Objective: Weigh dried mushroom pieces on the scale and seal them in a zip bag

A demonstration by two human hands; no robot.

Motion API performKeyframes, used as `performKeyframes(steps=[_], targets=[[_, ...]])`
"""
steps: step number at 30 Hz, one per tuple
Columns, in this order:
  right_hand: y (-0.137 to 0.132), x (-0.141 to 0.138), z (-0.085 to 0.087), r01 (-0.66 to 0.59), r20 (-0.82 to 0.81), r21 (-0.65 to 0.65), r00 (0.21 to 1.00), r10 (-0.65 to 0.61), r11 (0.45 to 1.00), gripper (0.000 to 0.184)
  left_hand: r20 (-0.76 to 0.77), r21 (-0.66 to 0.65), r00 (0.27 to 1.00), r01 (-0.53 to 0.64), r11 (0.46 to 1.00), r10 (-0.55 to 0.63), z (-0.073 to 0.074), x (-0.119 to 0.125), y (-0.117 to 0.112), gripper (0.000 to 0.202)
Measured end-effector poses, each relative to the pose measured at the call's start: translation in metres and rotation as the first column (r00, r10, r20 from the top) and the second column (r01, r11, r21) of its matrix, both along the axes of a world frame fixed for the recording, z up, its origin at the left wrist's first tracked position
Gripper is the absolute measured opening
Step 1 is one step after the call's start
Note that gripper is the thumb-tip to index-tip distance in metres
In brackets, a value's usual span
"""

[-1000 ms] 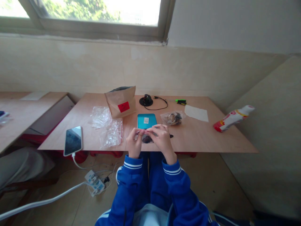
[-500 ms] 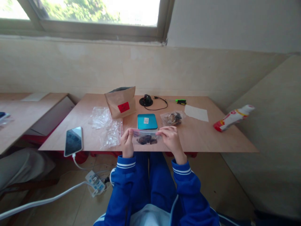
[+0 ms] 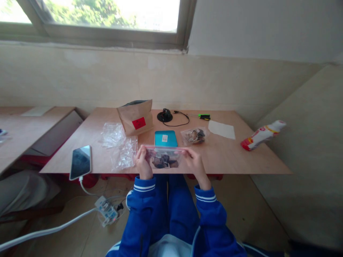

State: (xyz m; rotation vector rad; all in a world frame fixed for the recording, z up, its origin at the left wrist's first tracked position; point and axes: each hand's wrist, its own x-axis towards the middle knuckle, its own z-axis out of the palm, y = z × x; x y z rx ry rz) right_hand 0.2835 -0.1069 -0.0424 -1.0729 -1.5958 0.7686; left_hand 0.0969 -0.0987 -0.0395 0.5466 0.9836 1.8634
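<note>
Both the left hand (image 3: pixel 144 165) and the right hand (image 3: pixel 195 164), bare below blue sleeves with white-striped cuffs, grip one clear zip bag (image 3: pixel 173 153) between them at the near edge of a light wood table (image 3: pixel 233 160). The left hand is closed on the bag's left end, its thumb pressed against the near face; the right hand pinches the top right corner between thumb and fingers. The bag is stretched wide, a reddish strip running along its top edge, with dark brown pieces (image 3: pixel 164 161) lying inside. Just beyond it on the far side is a teal, flat object (image 3: pixel 165 138) with a white label. To the right of that sits a second clear bag (image 3: pixel 195 135) of brown and dark pieces, then a white sheet (image 3: pixel 222 129) and, well to the right, a red and white bottle (image 3: pixel 261 135). To the left are crumpled clear plastic bags (image 3: pixel 124 151), a brown paper pouch (image 3: pixel 136 119) behind them, and, at the near left, a phone (image 3: pixel 80 162) with a white cable attached.
</note>
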Motion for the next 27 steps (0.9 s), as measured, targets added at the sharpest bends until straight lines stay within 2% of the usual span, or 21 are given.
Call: performKeyframes(steps=[2, 3, 6, 8, 11, 14, 16, 19, 22, 27], targets=[[-0.005, -0.006, -0.005, -0.080, -0.107, -0.119, 0.992, 0.067, 0.990, 0.033, 0.034, -0.003, 0.999, 0.022, 1.000, -0.022, 0.002, 0.005, 0.000, 0.031], [-0.006, -0.008, -0.008, -0.083, -0.138, -0.161, 0.989, 0.061, 0.983, 0.035, 0.019, -0.011, 0.998, 0.066, 0.998, -0.066, 0.002, 0.007, 0.000, 0.031], [-0.003, 0.001, -0.018, 0.060, -0.167, -0.221, 0.981, -0.098, 0.973, 0.034, -0.112, -0.062, 0.951, 0.284, 0.957, -0.289, -0.002, 0.008, 0.000, 0.044], [0.009, 0.022, -0.025, 0.199, -0.180, -0.221, 0.954, -0.240, 0.955, 0.036, -0.202, -0.111, 0.900, 0.370, 0.922, -0.386, -0.005, 0.004, 0.001, 0.056], [0.037, 0.074, -0.038, 0.373, -0.156, -0.221, 0.898, -0.411, 0.901, 0.043, -0.294, -0.168, 0.872, 0.357, 0.919, -0.392, -0.009, -0.009, 0.001, 0.062], [0.067, 0.127, -0.056, 0.438, -0.040, -0.232, 0.888, -0.458, 0.869, 0.048, -0.357, -0.203, 0.851, 0.331, 0.921, -0.385, -0.008, -0.021, -0.002, 0.056], [0.083, 0.152, -0.067, 0.523, 0.069, -0.229, 0.850, -0.523, 0.821, 0.046, -0.382, -0.220, 0.842, 0.318, 0.922, -0.381, -0.006, -0.026, -0.005, 0.051], [0.097, 0.170, -0.083, 0.639, 0.142, -0.212, 0.769, -0.623, 0.740, 0.037, -0.391, -0.236, 0.837, 0.310, 0.921, -0.382, -0.006, -0.028, -0.007, 0.048], [0.104, 0.172, -0.092, 0.715, 0.175, -0.179, 0.699, -0.693, 0.676, 0.030, -0.392, -0.248, 0.834, 0.311, 0.917, -0.389, -0.008, -0.029, -0.006, 0.047], [0.115, 0.184, -0.088, 0.795, 0.244, -0.133, 0.605, -0.758, 0.591, 0.024, -0.399, -0.277, 0.824, 0.311, 0.909, -0.403, -0.009, -0.032, -0.005, 0.048]])
